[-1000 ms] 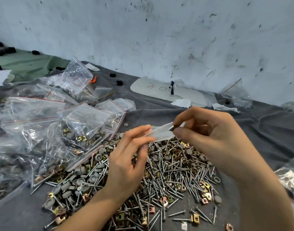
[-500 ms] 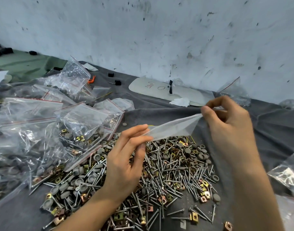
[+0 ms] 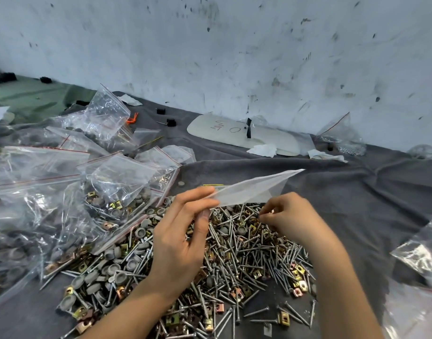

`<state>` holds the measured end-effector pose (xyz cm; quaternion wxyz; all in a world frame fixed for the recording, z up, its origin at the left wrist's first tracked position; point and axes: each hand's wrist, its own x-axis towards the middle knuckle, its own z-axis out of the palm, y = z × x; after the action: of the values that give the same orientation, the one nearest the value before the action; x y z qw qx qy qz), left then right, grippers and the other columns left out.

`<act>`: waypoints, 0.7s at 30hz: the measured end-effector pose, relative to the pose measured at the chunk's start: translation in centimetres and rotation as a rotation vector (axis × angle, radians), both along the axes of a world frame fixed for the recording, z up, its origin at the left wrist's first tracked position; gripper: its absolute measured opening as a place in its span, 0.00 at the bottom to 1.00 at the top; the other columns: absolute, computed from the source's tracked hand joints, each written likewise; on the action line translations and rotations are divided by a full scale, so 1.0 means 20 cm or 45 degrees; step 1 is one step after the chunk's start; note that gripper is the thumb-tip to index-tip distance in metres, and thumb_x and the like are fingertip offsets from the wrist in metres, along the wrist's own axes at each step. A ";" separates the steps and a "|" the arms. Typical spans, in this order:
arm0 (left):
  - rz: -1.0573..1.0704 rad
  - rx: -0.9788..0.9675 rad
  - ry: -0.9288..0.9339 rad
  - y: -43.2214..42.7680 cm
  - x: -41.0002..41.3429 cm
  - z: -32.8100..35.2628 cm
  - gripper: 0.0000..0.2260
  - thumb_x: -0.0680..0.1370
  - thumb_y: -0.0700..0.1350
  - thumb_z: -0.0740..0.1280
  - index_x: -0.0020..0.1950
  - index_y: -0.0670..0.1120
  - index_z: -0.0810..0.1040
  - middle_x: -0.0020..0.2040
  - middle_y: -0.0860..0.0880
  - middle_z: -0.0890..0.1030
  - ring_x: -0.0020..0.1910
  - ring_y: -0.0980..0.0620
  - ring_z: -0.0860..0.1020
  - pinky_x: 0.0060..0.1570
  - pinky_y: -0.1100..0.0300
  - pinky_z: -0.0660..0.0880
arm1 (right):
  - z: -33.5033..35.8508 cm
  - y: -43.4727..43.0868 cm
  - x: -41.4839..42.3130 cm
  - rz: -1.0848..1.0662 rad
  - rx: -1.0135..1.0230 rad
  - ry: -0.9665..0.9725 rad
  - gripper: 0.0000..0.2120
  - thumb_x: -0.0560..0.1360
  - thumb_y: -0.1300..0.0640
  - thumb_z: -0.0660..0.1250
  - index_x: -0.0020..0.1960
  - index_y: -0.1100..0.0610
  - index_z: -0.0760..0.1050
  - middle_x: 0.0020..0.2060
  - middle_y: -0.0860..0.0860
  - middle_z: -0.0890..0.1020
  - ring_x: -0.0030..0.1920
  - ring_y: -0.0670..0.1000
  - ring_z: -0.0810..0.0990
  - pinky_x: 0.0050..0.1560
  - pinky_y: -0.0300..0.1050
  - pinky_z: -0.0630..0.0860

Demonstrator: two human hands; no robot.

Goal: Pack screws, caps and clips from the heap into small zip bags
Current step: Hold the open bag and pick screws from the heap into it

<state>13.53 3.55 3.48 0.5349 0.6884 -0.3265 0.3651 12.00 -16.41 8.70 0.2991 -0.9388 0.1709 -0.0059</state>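
Now, from the head camera, the view looks down on a grey cloth (image 3: 357, 216) spread against a scuffed white wall (image 3: 234, 57). The heap (image 3: 234, 260) lies in the middle of the cloth, below both hands. It is a tangle of long silver screws (image 3: 256, 311), round grey caps (image 3: 140, 232) and small brass-coloured clips (image 3: 284, 318).

The left hand (image 3: 183, 236) hovers over the heap's left half, with its thumb and forefinger pinching one end of a small zip bag (image 3: 249, 189). The bag looks flat and empty. It stretches up and to the right from the fingers, in the air above the heap's far edge, with its free corner pointing toward the wall.

The right hand (image 3: 291, 216) is just beside the bag's lower edge, not touching it. Its fingers are curled and the tips are drawn together, down at the top of the heap. I cannot tell whether a piece is caught between them.

Left of the heap sits a pile of filled bags (image 3: 112, 192) with red zip strips, screws and caps showing through the plastic. Another bag (image 3: 423, 253) lies at the right edge. Near the wall rest a white oval board (image 3: 234, 133) with pen marks, a crumpled tissue (image 3: 262, 150) and one more bag (image 3: 342, 135).
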 end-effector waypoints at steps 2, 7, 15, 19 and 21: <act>0.000 -0.007 -0.005 0.00 0.00 0.00 0.08 0.78 0.38 0.61 0.54 0.43 0.78 0.56 0.48 0.79 0.60 0.57 0.77 0.61 0.65 0.70 | -0.03 0.06 0.03 -0.026 -0.158 0.056 0.03 0.72 0.56 0.70 0.43 0.48 0.81 0.45 0.51 0.80 0.45 0.52 0.81 0.47 0.49 0.79; 0.001 -0.015 -0.016 0.00 0.01 0.00 0.08 0.78 0.37 0.62 0.54 0.43 0.78 0.55 0.47 0.80 0.60 0.57 0.76 0.62 0.65 0.70 | -0.09 0.12 0.06 -0.082 -0.386 0.154 0.09 0.73 0.58 0.67 0.53 0.52 0.79 0.55 0.55 0.78 0.55 0.57 0.78 0.54 0.48 0.76; 0.008 -0.014 -0.015 0.00 0.01 0.00 0.09 0.78 0.37 0.62 0.54 0.44 0.78 0.55 0.48 0.80 0.60 0.58 0.77 0.61 0.66 0.69 | -0.11 0.13 0.08 -0.086 -0.325 0.202 0.15 0.69 0.48 0.74 0.50 0.56 0.78 0.51 0.54 0.80 0.52 0.57 0.79 0.52 0.48 0.76; 0.013 -0.006 -0.012 0.00 0.01 0.00 0.09 0.78 0.37 0.62 0.54 0.43 0.78 0.55 0.48 0.80 0.60 0.58 0.77 0.61 0.66 0.70 | -0.11 0.11 0.08 -0.065 -0.289 0.218 0.17 0.68 0.45 0.75 0.48 0.56 0.79 0.49 0.53 0.81 0.52 0.56 0.79 0.53 0.48 0.77; 0.010 -0.004 -0.016 0.00 0.01 0.00 0.09 0.78 0.37 0.62 0.54 0.43 0.79 0.55 0.48 0.80 0.60 0.57 0.77 0.61 0.66 0.70 | -0.10 0.11 0.08 -0.034 -0.300 0.215 0.13 0.70 0.47 0.74 0.47 0.56 0.80 0.48 0.53 0.81 0.51 0.55 0.79 0.52 0.48 0.77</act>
<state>13.69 3.54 3.48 0.5323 0.6867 -0.3265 0.3721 13.51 -14.14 6.61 0.1712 -0.9622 0.2060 0.0490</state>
